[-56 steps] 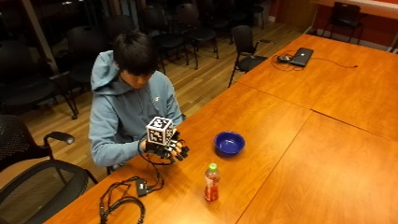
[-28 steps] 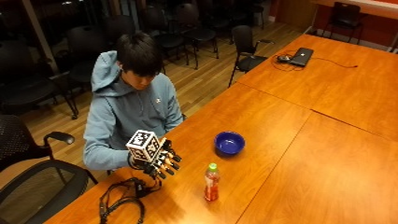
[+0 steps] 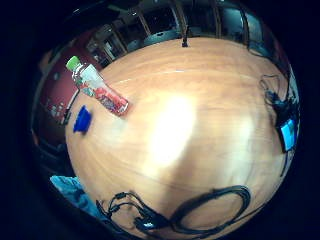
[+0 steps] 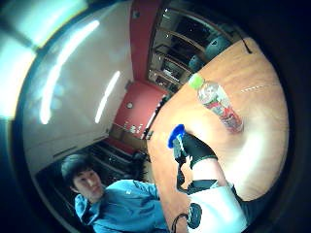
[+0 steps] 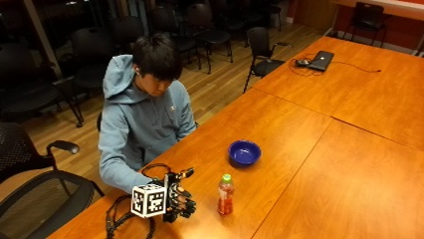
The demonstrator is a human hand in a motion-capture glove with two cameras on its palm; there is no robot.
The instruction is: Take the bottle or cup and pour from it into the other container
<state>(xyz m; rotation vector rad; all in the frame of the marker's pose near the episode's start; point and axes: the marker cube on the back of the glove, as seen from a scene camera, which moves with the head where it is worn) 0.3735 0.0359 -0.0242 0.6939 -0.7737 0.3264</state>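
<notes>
Rows of dark chairs stand behind the long orange-brown wooden surface (image 5: 344,164). On it, the black-gloved right hand (image 5: 177,201) hovers, fingers loosely curled, grasping nothing. An upright clear plastic bottle of red drink with a green cap (image 5: 226,194) stands just beside it, long axis vertical; the round blue bowl (image 5: 244,152) lies beyond. Only the little-finger palm view shows black cables (image 3: 200,212) under the hand.

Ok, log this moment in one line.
right hand: open, over table, holding nothing | bottle: upright, capped, untouched | blue bowl: beyond bottle | pour: not started
</notes>
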